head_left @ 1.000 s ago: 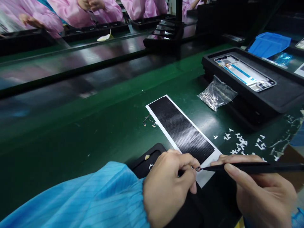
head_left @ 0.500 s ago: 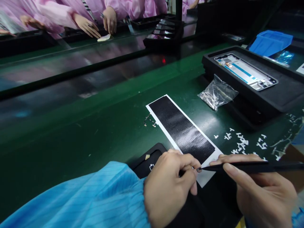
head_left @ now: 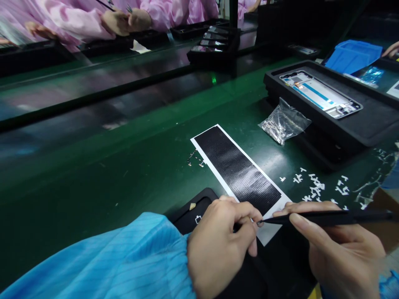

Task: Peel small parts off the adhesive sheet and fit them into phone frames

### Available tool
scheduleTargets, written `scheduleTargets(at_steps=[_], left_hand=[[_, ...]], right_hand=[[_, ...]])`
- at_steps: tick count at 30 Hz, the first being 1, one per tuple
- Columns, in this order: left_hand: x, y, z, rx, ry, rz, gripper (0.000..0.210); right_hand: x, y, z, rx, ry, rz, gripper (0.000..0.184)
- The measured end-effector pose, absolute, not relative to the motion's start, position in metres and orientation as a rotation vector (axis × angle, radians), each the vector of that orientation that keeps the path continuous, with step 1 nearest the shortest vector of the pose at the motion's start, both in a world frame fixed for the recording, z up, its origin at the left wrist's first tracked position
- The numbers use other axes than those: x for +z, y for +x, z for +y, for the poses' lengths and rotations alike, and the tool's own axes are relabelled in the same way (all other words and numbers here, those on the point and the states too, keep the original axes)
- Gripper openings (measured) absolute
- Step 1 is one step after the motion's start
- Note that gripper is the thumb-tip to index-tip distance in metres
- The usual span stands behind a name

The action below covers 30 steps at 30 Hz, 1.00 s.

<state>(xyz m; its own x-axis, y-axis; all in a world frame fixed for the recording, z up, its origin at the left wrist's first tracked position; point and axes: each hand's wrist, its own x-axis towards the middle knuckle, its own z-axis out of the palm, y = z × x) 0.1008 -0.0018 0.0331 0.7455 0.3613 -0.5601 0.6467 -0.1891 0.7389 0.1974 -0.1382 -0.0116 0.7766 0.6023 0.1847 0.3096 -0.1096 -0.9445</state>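
Note:
My left hand (head_left: 221, 245) is closed in a pinch, thumb against forefinger, on a tiny dark piece too small to name. In my right hand (head_left: 346, 249) lie black pointed tweezers (head_left: 330, 217), held like a pen, their tip touching or very close to the left fingertips. Just beyond both hands is a white-edged sheet of small black stickers (head_left: 240, 170) in rows, its near end between them. A black foam tray (head_left: 208, 197) shows partly from under my left hand, with a small beige scrap (head_left: 192, 206) on it.
White T-shaped scraps (head_left: 316, 187) lie right of the sheet, tiny metal parts (head_left: 196, 158) left of it. Beyond are a clear bag of small parts (head_left: 282, 124), a foam tray (head_left: 374, 124) bearing a phone frame (head_left: 321, 95), and a blue bin (head_left: 353, 56). Pink-sleeved co-workers (head_left: 124, 20) work opposite.
My hands and the tweezers have barely moved. Across the line, a co-worker's hands have lifted off a pale scrap and come together. Another hand has appeared at the far right edge.

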Motion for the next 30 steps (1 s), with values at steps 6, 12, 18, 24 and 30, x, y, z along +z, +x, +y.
scheduleTargets(at_steps=[6, 12, 18, 24, 30], left_hand=[[0.034, 0.102, 0.002, -0.299, 1.801, 0.761, 0.035], [0.032, 0.101, 0.000, -0.294, 1.796, 0.765, 0.036], [0.033, 0.099, 0.003, -0.125, 1.765, 0.703, 0.023], [0.051, 0.102, 0.006, 0.316, 1.584, 0.668, 0.012], [0.050, 0.096, -0.002, 0.316, 1.204, 0.686, 0.006]], right_hand=[[-0.012, 0.196, -0.139, 0.272, -1.698, -0.746, 0.002], [-0.014, 0.198, -0.138, 0.260, -1.691, -0.814, 0.003], [-0.016, 0.200, -0.142, 0.206, -1.598, -0.773, 0.007], [-0.009, 0.195, -0.136, 0.190, -1.550, -0.887, 0.011], [-0.009, 0.184, -0.125, 0.366, -1.442, -0.876, 0.009]])
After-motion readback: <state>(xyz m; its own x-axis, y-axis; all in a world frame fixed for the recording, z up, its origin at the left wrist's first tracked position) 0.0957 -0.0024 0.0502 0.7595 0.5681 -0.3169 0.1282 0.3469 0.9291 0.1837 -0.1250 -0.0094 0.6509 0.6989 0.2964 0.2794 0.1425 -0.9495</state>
